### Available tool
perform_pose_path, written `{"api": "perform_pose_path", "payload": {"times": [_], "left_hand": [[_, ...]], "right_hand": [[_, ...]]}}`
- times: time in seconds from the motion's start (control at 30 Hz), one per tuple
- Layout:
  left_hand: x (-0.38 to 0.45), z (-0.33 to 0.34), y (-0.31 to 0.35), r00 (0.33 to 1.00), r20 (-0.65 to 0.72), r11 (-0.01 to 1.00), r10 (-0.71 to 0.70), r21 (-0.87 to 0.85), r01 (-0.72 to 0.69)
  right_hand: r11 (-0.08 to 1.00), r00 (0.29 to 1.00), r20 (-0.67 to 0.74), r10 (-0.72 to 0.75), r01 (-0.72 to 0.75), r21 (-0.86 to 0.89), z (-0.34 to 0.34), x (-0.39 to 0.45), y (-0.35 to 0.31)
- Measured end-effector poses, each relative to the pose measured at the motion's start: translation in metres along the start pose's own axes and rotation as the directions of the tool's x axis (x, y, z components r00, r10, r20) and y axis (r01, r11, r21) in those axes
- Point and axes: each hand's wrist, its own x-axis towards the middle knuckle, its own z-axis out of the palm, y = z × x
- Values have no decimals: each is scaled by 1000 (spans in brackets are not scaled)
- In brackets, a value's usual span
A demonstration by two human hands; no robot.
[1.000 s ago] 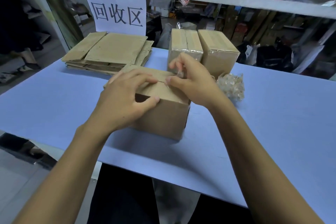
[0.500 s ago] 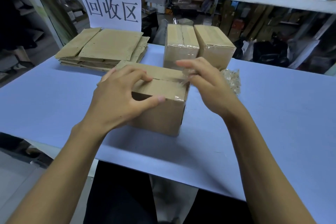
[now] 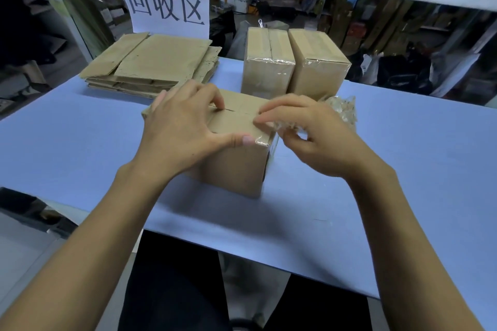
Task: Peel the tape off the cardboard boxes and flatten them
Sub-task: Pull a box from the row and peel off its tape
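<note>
Box [image 3: 236, 166] sits on the blue counter [image 3: 80, 142] under both hands: the left hand [image 3: 183, 131] spreads over its top, thumb pressed at the near edge, while the right hand [image 3: 309, 137] has its grip narrowed to a pinch on crumpled clear tape [image 3: 285, 126] at the box's right corner. Best, I judge, to keep the left hand bearing down and draw the tape low and steady so it comes off whole. Beyond the grip lie a wad of peeled tape [image 3: 341, 110], two taped boxes [image 3: 293, 62], and farther left the flattened stack [image 3: 153, 64].
</note>
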Motion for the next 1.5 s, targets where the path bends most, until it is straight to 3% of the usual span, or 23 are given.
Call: {"api": "perform_pose_path", "payload": {"times": [0.13,0.33,0.43,0.57,0.67,0.7,0.77,0.87,0.97,1.07,1.17,1.27,1.33,1.43,1.5], "left_hand": [[3,-2,-2,1000,19,997,-21,-72,22],[3,-3,-6,999,48,991,9,-134,-3],[3,-3,-6,999,37,987,23,-160,-17],[2,-4,-9,999,26,982,46,-187,-40],[0,-3,-14,993,54,982,102,-166,-92],[0,-2,-15,990,60,984,125,-134,-116],[2,-3,-13,986,73,985,152,-87,-146],[4,-3,-11,980,98,984,173,-50,-169],[0,1,-9,982,78,984,175,26,-177],[-6,6,-7,987,43,986,158,49,-160],[-11,-2,3,991,54,991,122,55,-125],[-20,1,30,991,132,973,17,225,-47],[-29,15,44,994,111,962,-13,272,-18],[-30,25,38,989,146,996,-17,89,4],[-24,21,25,977,211,999,22,-48,-12]], "right_hand": [[992,998,34,-44,47,-115,-6,0,-6],[999,966,258,4,7,-42,-5,16,-13],[1000,970,243,8,-8,1,-1,13,-8],[954,999,7,41,-41,297,12,-2,3],[744,907,-253,336,-91,662,23,-20,17],[719,845,-316,432,-111,686,27,-22,20],[771,734,-423,530,-210,601,35,-20,21],[867,638,-587,498,-349,356,45,-6,15],[899,639,-647,417,-392,192,55,4,10],[806,657,-476,584,-540,244,56,-5,14],[812,787,-309,534,-375,448,48,-18,22],[763,876,-168,451,-281,583,34,-18,28],[782,888,-178,425,-260,567,29,-23,34],[785,882,-236,407,-206,584,14,-31,41],[818,802,-396,448,-188,544,-2,-35,51]]}}
